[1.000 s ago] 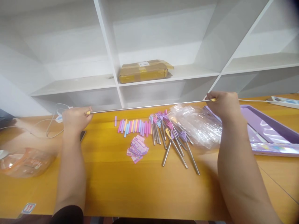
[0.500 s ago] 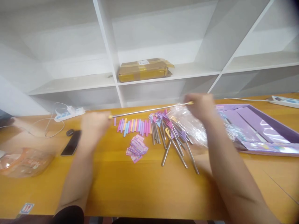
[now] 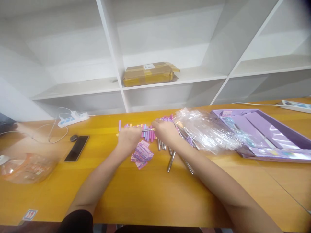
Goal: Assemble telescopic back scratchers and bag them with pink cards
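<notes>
Between my two closed hands is a telescopic back scratcher [image 3: 147, 130], its short silver rod showing with a yellow bit at the right. My left hand [image 3: 129, 137] wraps round one end, and my right hand [image 3: 166, 132] grips the other. Beneath and behind them lies a row of pink, purple, blue and yellow tubes [image 3: 152, 134], partly covered by my left hand. Other back scratchers [image 3: 171, 161] with silver rods lie under my right hand and forearm, many of them hidden. Small pink printed cards [image 3: 142, 154] are piled just in front of the tubes.
Clear plastic bags [image 3: 206, 131] lie right of the back scratchers, beside a purple box [image 3: 279, 152]. At left are a phone [image 3: 77, 149], a power strip [image 3: 73, 119] and an orange-printed plastic bag [image 3: 29, 168]. A taped carton [image 3: 149, 74] sits on the white shelf [image 3: 201, 76].
My hands have come together from wide apart, and the rod between them has gone from long to short. Both hands have also come lower, over the tubes and back scratchers.
</notes>
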`<action>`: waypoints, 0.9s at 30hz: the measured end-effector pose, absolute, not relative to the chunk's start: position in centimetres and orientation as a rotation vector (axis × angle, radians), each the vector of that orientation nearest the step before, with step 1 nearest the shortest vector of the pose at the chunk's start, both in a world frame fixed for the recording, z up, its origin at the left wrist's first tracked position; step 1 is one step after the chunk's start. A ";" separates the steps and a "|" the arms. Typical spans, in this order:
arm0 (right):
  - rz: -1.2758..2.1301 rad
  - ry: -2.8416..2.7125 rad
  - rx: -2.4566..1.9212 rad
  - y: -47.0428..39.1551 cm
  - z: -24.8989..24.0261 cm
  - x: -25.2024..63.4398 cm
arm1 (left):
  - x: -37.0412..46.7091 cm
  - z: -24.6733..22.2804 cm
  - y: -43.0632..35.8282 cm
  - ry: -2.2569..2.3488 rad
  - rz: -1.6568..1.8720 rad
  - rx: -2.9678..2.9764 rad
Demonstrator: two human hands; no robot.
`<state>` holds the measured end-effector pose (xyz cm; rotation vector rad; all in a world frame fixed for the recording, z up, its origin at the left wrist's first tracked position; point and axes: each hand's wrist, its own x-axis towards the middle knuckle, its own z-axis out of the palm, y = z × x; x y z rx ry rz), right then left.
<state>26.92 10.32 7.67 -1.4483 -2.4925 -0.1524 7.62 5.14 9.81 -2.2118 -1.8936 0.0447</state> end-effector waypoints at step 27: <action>-0.110 -2.520 -1.476 9.6 8.2 26.4 | 7.2 9.7 5.3 -1.887 -0.016 -2.197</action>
